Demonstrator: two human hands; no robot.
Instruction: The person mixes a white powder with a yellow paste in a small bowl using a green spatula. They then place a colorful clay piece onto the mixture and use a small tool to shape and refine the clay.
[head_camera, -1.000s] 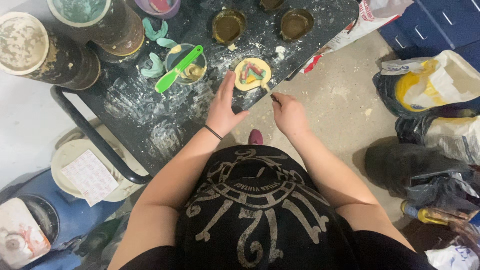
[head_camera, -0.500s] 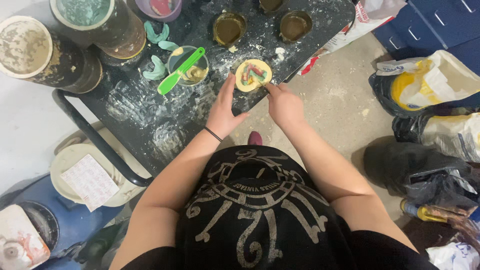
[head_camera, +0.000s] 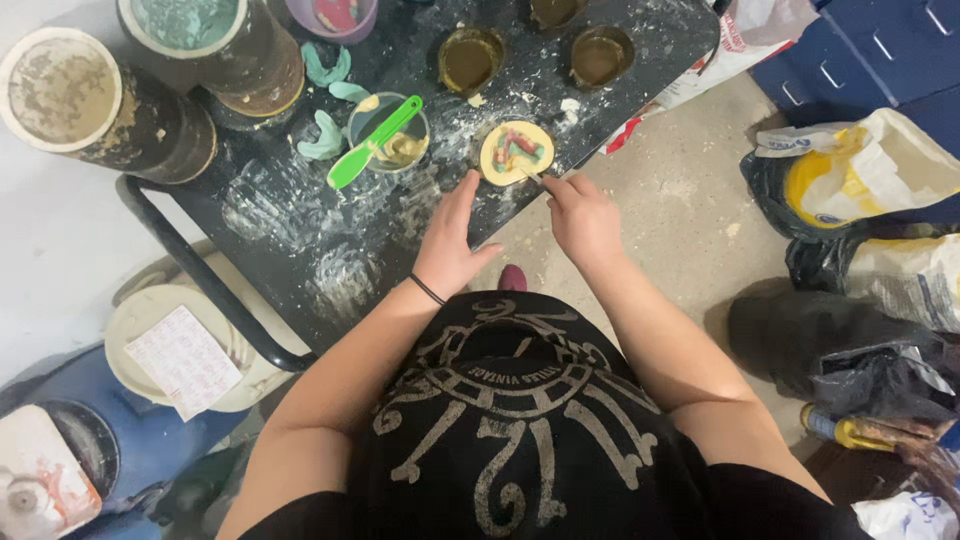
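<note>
A small round yellow mould (head_camera: 516, 152) with red, green and blue shapes in it lies on the black, powder-dusted table (head_camera: 300, 230). My right hand (head_camera: 580, 215) pinches a thin stick whose tip touches the mould's near edge. My left hand (head_camera: 450, 245) rests flat on the table just below and left of the mould, fingers together, holding nothing. A black band circles the left wrist.
A clear cup with a green spatula (head_camera: 375, 140) stands left of the mould. Two brown-filled cups (head_camera: 470, 58) (head_camera: 600, 55) sit behind it. Large dirty buckets (head_camera: 70, 100) fill the table's left end. Bags (head_camera: 870, 180) lie on the floor to the right.
The right hand has moved up to the mould, bringing the stick against its edge. The left hand has slid slightly left and down, off the mould's side.
</note>
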